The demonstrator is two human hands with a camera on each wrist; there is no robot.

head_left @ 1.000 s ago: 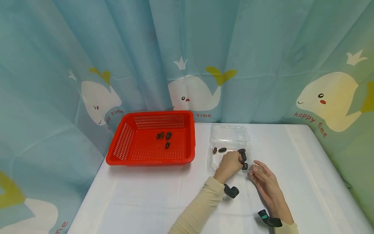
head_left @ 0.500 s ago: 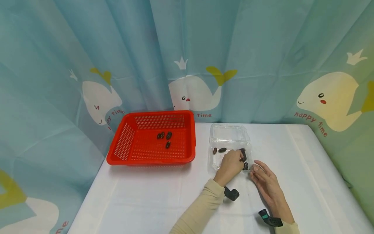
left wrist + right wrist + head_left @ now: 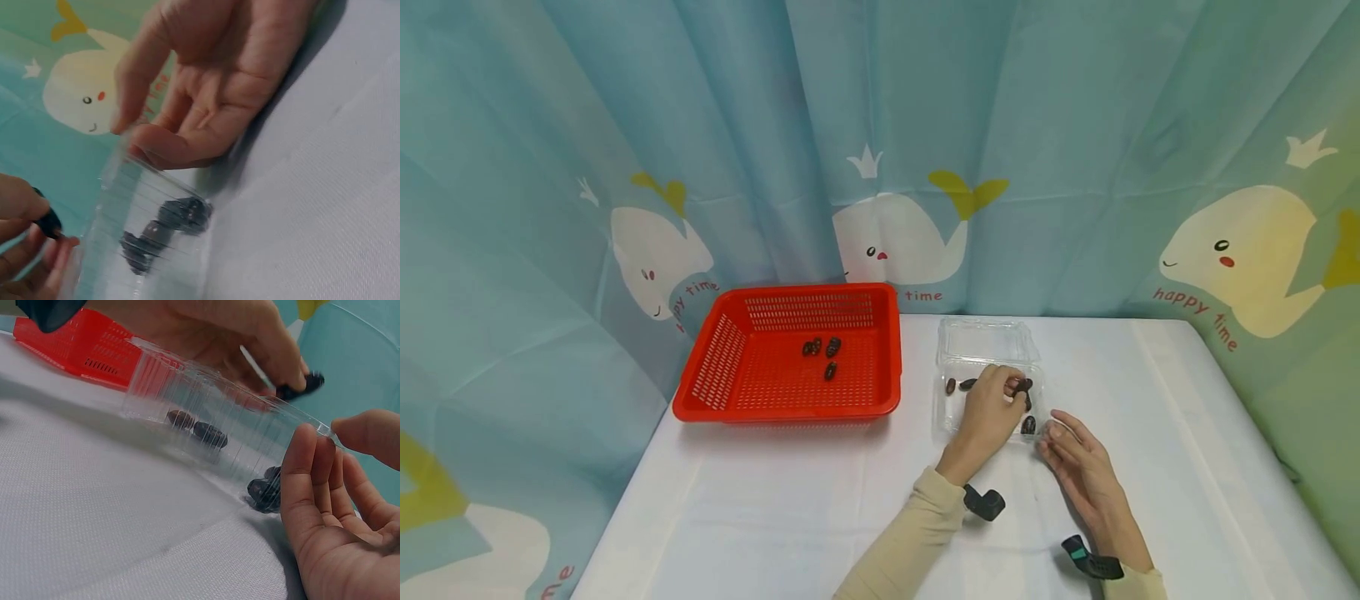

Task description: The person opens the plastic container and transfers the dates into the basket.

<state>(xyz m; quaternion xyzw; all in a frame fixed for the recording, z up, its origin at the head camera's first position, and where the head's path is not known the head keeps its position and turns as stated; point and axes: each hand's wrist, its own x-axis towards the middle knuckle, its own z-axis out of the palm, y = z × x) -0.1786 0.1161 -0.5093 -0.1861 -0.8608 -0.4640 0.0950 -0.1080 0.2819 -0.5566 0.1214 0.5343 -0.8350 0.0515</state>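
On the white-covered table [image 3: 760, 517], the red basket [image 3: 786, 416] sits to my left, well out of my fingers' way. The clear box [image 3: 955, 408] in front of me looks thin, springy and light, likely to slide or dent if bumped, so its corner is a sensible hold; my right hand [image 3: 1082, 471] pinches it there. Its upright walls crowd my left hand [image 3: 992, 412], while the lid [image 3: 985, 338] lies folded back behind. That left hand grips a dark date-like fruit [image 3: 301, 386] between thumb and fingertips, up over the box. I judge it small, light, firm-skinned but squashable, perhaps sticky, best taken lightly across its middle. More dark fruits [image 3: 210, 434] lie inside the box, some bunched near my right fingers, and a few others [image 3: 831, 371] in the basket.
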